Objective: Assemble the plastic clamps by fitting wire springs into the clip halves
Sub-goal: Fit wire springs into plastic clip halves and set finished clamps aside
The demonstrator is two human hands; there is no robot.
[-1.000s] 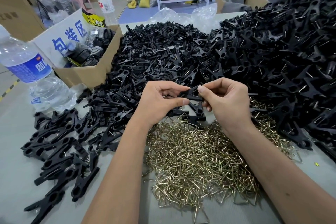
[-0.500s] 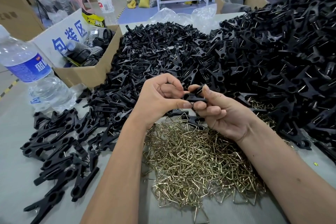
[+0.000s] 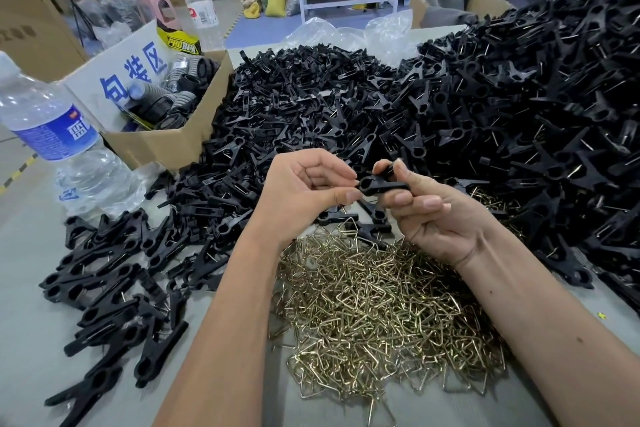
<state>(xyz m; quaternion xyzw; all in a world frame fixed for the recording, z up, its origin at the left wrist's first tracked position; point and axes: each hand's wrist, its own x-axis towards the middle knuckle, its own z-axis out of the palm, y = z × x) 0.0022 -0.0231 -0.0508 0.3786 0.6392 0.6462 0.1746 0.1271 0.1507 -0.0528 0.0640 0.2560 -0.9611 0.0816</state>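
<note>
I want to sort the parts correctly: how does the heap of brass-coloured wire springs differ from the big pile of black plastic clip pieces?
The heap of brass-coloured wire springs is shiny thin bent metal; the big pile of black plastic clip pieces is matte and chunky. The springs lie low and near the person; the clip pieces rise higher and farther back. Both lie loose on the grey table.

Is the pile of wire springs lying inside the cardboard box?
No, the wire springs lie loose on the table near the person's forearms, while the cardboard box at the left holds other dark items.
</note>
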